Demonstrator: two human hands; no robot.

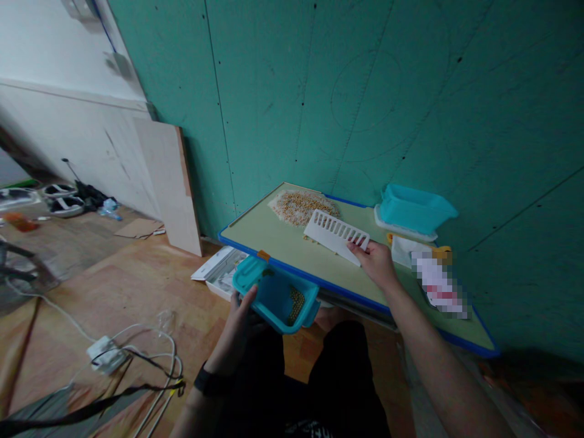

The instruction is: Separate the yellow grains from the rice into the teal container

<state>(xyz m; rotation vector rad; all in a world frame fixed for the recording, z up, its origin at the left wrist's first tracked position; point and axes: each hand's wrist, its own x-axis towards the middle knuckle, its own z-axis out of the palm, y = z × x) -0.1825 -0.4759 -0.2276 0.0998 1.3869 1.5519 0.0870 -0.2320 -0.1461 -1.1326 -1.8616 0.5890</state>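
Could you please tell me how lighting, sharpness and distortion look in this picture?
Head view: dim, even light with dark corners; the wide lens bends the table edge; the right hand and white tray look fairly sharp; the floor cables are smeared; one patch on the table is pixelated.

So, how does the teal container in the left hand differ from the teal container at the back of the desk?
The held teal container is gripped by the left hand and tilted, just below the front edge of the desk. The back teal container stands level on a white tray on the desk. The held one shows yellowish beans inside, while the back one's inside is hidden. Both are teal, rectangular plastic.
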